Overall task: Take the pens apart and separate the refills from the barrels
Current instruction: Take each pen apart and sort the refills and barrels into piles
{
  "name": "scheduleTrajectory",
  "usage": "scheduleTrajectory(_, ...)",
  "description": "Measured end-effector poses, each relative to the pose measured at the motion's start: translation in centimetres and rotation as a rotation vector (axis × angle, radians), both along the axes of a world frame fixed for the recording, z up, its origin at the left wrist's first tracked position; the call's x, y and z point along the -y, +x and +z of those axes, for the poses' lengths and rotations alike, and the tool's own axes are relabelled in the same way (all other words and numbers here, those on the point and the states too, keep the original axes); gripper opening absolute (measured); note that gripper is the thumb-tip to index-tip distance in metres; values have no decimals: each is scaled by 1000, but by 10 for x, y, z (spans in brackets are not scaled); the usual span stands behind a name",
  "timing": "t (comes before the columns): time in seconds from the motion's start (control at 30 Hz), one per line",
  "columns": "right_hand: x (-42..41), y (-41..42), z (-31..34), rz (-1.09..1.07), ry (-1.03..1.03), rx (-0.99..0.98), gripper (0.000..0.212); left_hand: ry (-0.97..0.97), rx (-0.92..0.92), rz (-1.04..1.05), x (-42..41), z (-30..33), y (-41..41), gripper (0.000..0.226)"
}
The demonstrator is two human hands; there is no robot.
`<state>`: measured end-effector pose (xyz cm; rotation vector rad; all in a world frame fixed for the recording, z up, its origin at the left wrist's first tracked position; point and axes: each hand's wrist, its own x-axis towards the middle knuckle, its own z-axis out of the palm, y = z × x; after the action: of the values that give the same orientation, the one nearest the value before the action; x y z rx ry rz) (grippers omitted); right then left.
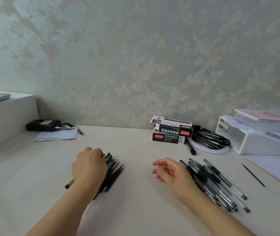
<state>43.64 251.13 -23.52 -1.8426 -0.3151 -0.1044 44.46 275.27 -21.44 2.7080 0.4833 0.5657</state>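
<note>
A pile of thin black refills (pixel 114 173) lies fanned on the white table, left of centre. My left hand (pixel 89 166) lies over the pile's left side, fingers curled down round a pen barrel (pixel 69 184) whose grey end pokes out beside my wrist. To the right lies a heap of whole pens (pixel 216 183) with clear barrels and black caps. My right hand (pixel 170 172) rests at that heap's left edge, fingers loosely curled, holding nothing. One loose refill (pixel 253 175) lies alone further right.
Two stacked pen boxes (pixel 170 132) stand at the back, with more black pens (pixel 211 138) on a white ring and a marker (pixel 191 148) beside them. A white storage box (pixel 258 142) and papers (pixel 275 167) fill the right. A black device (pixel 43 125) and a white block (pixel 8 114) sit left.
</note>
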Motion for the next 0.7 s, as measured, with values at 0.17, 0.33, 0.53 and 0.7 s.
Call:
scheduleTrajectory(0.17, 11, 2, 1, -260, -301, 270, 10, -26, 176, -245, 20, 0, -3, 23)
scheduleTrajectory(0.33, 29, 4, 5, -459, -737, 389, 12, -55, 204, -550, 55, -13, -14, 14)
scheduleTrajectory(0.53, 32, 4, 2, -451, -928, 296, 14, -81, 146, -660, 62, -17, -17, 15)
scheduleTrajectory(0.7, 31, 3, 7, -413, -944, 289, 13, -71, 126, -676, 61, -17, -17, 17)
